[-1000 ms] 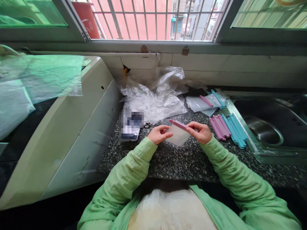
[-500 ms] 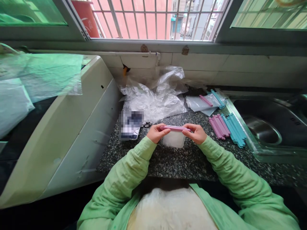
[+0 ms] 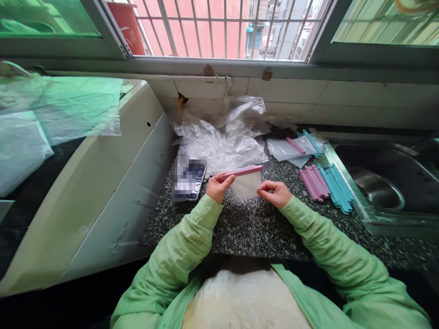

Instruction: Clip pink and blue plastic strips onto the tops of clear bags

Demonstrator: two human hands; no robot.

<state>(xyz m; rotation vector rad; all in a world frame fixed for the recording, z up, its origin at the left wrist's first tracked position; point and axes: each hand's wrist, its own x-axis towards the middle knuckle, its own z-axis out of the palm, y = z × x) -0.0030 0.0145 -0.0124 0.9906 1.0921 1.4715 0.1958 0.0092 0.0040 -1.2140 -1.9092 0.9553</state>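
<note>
A pink bag sealing clip (image 3: 244, 171) runs along the top edge of a small clear plastic bag (image 3: 242, 186). My left hand (image 3: 218, 186) grips the clip's left end between thumb and fingers, and the clip slants slightly up to the right. My right hand (image 3: 275, 193) pinches the right edge of the bag, below the clip's free end. Both hands are just above the dark speckled countertop (image 3: 240, 228).
Crumpled clear plastic (image 3: 222, 141) lies behind my hands, with a phone (image 3: 196, 180) at left. On the right are pink clips (image 3: 313, 183), blue clips (image 3: 335, 187) and flat plastic bags (image 3: 288, 150), beside a sink (image 3: 373, 187). A pale appliance (image 3: 113, 196) stands left.
My right hand has let go of the clip's right end and moved down to the bag's edge. The clip has tilted, its right end now higher.
</note>
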